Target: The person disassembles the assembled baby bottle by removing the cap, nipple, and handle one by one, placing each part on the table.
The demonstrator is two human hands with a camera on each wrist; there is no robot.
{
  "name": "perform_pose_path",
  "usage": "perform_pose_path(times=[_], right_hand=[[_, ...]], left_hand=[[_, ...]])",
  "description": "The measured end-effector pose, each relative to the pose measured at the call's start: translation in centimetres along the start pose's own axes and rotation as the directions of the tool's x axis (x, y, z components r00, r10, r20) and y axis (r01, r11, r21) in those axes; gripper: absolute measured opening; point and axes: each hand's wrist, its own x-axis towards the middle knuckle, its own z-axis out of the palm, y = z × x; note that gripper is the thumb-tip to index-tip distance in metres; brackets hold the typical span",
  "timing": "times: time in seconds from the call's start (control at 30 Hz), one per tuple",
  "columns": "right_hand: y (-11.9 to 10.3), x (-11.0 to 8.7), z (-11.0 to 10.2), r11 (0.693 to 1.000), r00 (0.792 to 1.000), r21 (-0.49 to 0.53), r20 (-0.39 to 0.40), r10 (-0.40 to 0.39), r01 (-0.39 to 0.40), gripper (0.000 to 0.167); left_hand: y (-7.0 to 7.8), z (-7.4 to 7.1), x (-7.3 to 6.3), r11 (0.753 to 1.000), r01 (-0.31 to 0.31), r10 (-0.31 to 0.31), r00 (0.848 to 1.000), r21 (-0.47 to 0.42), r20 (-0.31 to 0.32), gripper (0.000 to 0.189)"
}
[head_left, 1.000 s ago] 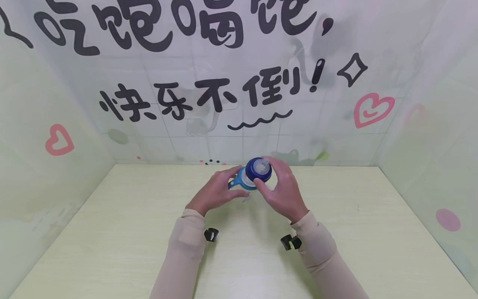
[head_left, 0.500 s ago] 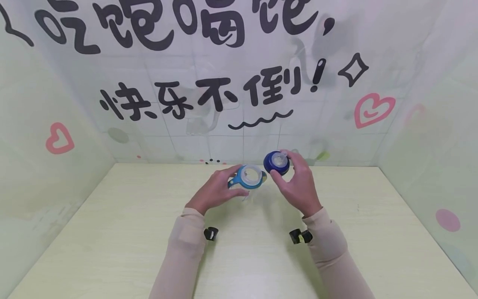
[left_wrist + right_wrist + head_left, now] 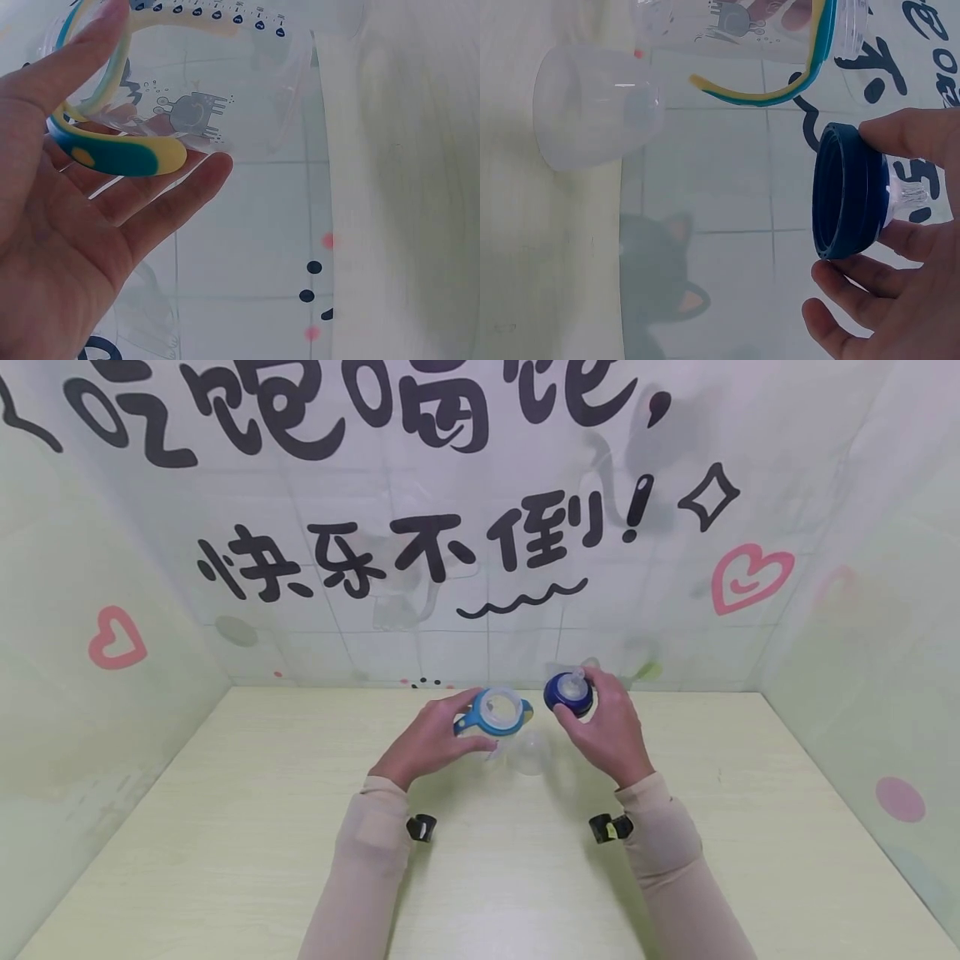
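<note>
My left hand [image 3: 431, 739] holds a clear baby bottle [image 3: 262, 90] near its blue-and-yellow handle ring [image 3: 120, 155]. The bottle has printed measuring marks and animal drawings, and in the head view its open mouth faces up. To the right, my right hand [image 3: 613, 727] pinches a dark blue screw collar [image 3: 847, 191] with a clear teat [image 3: 574, 680] in it, between thumb and fingers. Collar and bottle are apart. On the table between the hands stands a translucent dome cap [image 3: 530, 754], plain in the right wrist view too.
The pale wooden table [image 3: 480, 877] runs back to a wall [image 3: 450, 652] printed with large dark characters and hearts. Side walls rise at left and right. A black wrist mount [image 3: 422, 828] sits on the left forearm, another [image 3: 610, 828] on the right.
The right hand has lifted the collar with its teat off the bottle's mouth and carried it right. The bottle's rim and the dome cap have come into sight. The left hand has barely moved.
</note>
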Motion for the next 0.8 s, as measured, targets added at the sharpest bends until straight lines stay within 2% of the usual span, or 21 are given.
perform_pose_path(times=[0.47, 0.8], right_hand=[[1.4, 0.0, 0.3, 0.989, 0.993, -0.128, 0.078, 0.085, -0.074, 0.061], [1.9, 0.1, 0.5, 0.974, 0.974, -0.181, 0.156, 0.166, -0.137, 0.059]], left_hand=[[-0.3, 0.0, 0.0, 1.0, -0.009, 0.009, 1.0, -0.014, -0.012, 0.074], [-0.3, -0.1, 0.0, 1.0, -0.004, 0.004, 1.0, -0.012, -0.013, 0.075]])
